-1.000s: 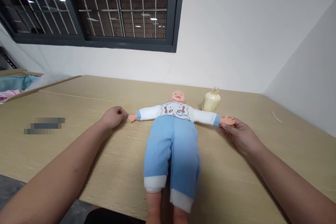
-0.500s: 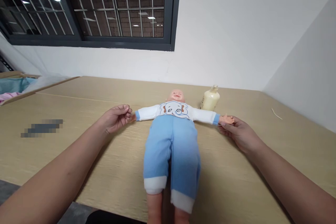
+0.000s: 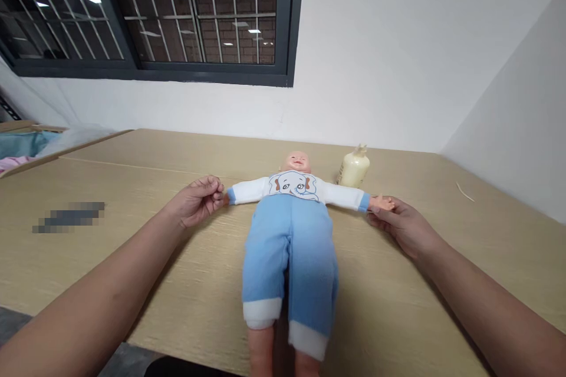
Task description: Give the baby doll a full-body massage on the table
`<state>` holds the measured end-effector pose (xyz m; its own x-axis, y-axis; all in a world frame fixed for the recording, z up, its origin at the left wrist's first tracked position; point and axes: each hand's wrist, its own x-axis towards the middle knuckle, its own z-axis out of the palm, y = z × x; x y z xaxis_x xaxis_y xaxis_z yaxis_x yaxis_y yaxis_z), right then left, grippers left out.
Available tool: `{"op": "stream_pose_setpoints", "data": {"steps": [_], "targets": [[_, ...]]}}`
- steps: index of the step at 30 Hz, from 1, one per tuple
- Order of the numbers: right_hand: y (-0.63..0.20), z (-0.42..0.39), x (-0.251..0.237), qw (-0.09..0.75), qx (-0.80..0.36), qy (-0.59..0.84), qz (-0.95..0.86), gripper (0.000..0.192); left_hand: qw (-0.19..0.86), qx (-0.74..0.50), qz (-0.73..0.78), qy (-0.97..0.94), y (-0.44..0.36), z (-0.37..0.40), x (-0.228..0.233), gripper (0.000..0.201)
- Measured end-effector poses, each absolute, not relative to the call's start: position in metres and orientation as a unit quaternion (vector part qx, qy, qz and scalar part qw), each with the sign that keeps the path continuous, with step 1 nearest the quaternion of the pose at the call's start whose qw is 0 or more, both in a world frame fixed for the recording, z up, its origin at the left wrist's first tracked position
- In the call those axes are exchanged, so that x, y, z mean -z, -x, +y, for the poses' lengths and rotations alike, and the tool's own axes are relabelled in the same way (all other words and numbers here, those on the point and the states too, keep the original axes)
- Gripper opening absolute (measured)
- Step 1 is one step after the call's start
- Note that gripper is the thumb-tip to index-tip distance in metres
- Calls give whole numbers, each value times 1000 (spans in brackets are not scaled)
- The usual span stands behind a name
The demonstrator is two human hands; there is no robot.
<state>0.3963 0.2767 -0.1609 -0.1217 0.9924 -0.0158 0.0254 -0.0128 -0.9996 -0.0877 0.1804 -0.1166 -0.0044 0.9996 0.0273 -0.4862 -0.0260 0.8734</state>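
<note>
One doll [image 3: 289, 230] lies on its back on the counter [image 3: 186, 283], stretched out between the two hands. The left hand [image 3: 197, 200] pinches the doll's one small hand, the right hand [image 3: 404, 224] cradles the other. One cream bottle [image 3: 352, 168] stands just beyond the right hand

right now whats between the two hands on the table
In the head view the doll lies on its back between left hand and right hand, each at one doll hand.
</note>
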Motion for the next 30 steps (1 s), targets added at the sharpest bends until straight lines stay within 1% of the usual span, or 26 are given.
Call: {"op": "stream_pose_setpoints", "data": {"steps": [3, 4, 6, 8, 9, 11, 13, 14, 17, 19, 21, 25, 30], "targets": [[-395, 275, 158, 463, -499, 496, -540, 62, 593, -606, 357, -392, 83, 180, 116, 27], [-395, 274, 157, 465, -466, 516, -548, 65, 590, -600, 365, -399, 79, 179, 116, 27], [-393, 270, 152, 457, -355, 579, -575, 69, 586, -585, 383, -409, 70, 176, 114, 29], [-388, 262, 145, 433, -218, 624, -613, 66, 588, -566, 396, -420, 54, 173, 111, 34], [-384, 257, 141, 426, -164, 624, -634, 62, 590, -556, 398, -429, 45, 172, 109, 37], [-372, 244, 133, 436, -102, 575, -685, 51, 599, -531, 395, -451, 22, 170, 104, 40], [-357, 228, 127, 448, -80, 506, -733, 35, 610, -493, 397, -476, -4, 170, 98, 42], [-349, 220, 124, 443, -68, 466, -763, 30, 612, -478, 400, -487, -17, 171, 95, 43], [-328, 196, 119, 450, -18, 325, -832, 26, 599, -452, 396, -529, -57, 173, 86, 42], [-320, 183, 116, 461, 2, 265, -847, 27, 591, -429, 386, -564, -79, 174, 82, 40], [-315, 176, 113, 471, 14, 238, -849, 25, 588, -410, 379, -585, -96, 174, 82, 37], [-312, 175, 110, 466, 13, 232, -854, 11, 605, -395, 375, -581, -111, 175, 92, 33], [-316, 183, 114, 434, -19, 231, -871, 9, 621, -400, 368, -565, -110, 176, 104, 33]]}}
